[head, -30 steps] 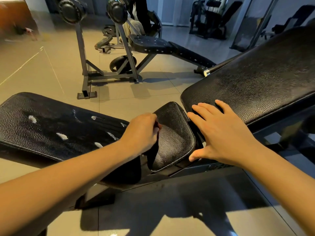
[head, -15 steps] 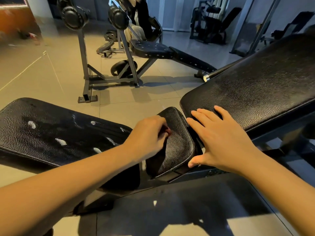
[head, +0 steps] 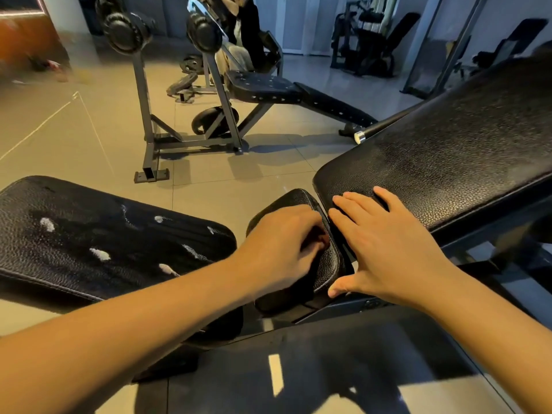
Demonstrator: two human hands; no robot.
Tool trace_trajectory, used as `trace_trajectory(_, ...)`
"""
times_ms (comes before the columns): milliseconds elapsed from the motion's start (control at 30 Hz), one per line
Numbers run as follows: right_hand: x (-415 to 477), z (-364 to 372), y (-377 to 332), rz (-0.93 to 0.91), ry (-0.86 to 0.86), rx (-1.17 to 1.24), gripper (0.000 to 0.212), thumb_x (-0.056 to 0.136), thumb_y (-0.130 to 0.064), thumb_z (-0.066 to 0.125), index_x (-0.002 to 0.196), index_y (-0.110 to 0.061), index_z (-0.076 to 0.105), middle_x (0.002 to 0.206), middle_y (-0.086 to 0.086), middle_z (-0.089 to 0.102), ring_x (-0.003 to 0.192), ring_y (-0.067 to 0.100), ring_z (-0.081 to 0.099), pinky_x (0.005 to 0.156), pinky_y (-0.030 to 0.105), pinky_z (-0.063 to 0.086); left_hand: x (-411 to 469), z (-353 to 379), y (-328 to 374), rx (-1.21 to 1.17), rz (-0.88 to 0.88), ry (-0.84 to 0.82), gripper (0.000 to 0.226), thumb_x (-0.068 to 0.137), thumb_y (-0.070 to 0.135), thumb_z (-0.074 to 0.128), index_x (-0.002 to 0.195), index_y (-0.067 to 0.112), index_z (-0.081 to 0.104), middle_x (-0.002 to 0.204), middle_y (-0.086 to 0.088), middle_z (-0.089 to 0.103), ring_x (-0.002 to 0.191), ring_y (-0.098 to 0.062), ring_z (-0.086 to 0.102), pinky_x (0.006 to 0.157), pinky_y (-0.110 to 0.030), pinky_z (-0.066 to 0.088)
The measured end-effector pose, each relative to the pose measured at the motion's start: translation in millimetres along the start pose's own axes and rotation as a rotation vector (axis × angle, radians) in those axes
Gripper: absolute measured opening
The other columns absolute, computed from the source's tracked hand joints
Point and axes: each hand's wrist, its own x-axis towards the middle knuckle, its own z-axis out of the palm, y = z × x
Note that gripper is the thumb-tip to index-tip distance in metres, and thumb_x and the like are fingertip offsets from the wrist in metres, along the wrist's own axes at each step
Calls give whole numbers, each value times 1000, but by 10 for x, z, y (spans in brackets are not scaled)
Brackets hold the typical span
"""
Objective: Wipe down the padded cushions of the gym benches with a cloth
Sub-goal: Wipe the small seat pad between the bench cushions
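Observation:
A small black seat pad (head: 298,198) sits between two larger black cushions. My left hand (head: 280,243) lies on it with fingers curled, gripping a dark cloth (head: 283,297) that is mostly hidden under the hand. My right hand (head: 385,249) rests flat with straight fingers on the lower end of the inclined backrest cushion (head: 448,162), its thumb at the seat pad's edge. The long cushion on the left (head: 89,234) carries several white foam spots and streaks.
A second bench on a grey rack (head: 268,88) stands on the tiled floor beyond, with weight plates beside it and a person seated behind. A chrome-tipped bar (head: 360,135) pokes out by the backrest. Machines stand at the back right.
My left hand has slid rightward across the small seat pad, closing up to my right hand. The right hand has stayed on the backrest's lower end.

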Motion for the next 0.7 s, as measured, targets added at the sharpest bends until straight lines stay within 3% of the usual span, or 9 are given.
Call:
trace_trajectory(67, 7, 7, 2, 1, 3, -3, 124, 53, -96, 54, 136, -3, 59, 143, 16, 57, 137, 32, 51, 114, 59, 37, 81, 35, -95, 5, -29, 18, 14, 93, 27, 68, 106, 20, 67, 100, 5, 66, 94, -12, 60, 81, -24, 44)
trace_trajectory(233, -2, -4, -10, 1, 6, 13, 124, 51, -96, 58, 134, -3, 61, 142, 15, 59, 136, 31, 52, 115, 58, 37, 305, 115, -562, 111, -396, 58, 17, 97, 31, 66, 103, 15, 67, 101, -5, 70, 97, -26, 63, 74, -29, 38)
trace_trajectory(367, -6, -2, 8, 4, 1, 12, 126, 52, -96, 60, 135, -2, 60, 143, 15, 58, 137, 31, 51, 115, 58, 37, 89, 0, -170, 36, -189, 14, 17, 93, 32, 69, 106, 20, 69, 101, 3, 69, 97, -17, 62, 83, -31, 48)
trace_trajectory(467, -1, 4, 7, 1, 11, 13, 124, 54, -97, 53, 133, -1, 61, 141, 16, 59, 135, 32, 53, 113, 59, 39, -23, -35, 5, -97, -104, -44, 10, 92, 33, 70, 96, 25, 69, 90, 14, 64, 88, -6, 58, 78, -23, 46)
trace_trajectory(600, 10, -6, -6, -3, 2, 18, 125, 51, -98, 55, 131, -2, 63, 139, 16, 61, 134, 32, 54, 112, 59, 40, 348, 50, -518, 12, -350, -1, 17, 95, 30, 68, 105, 16, 70, 102, -2, 72, 100, -22, 64, 86, -35, 51)
trace_trajectory(700, 6, -27, -10, 4, -8, 36, 125, 51, -95, 51, 132, -1, 62, 140, 17, 60, 134, 33, 54, 112, 59, 40, 482, 57, -756, 43, -491, 28, 19, 96, 28, 68, 108, 14, 70, 107, -7, 72, 105, -28, 64, 83, -32, 46)
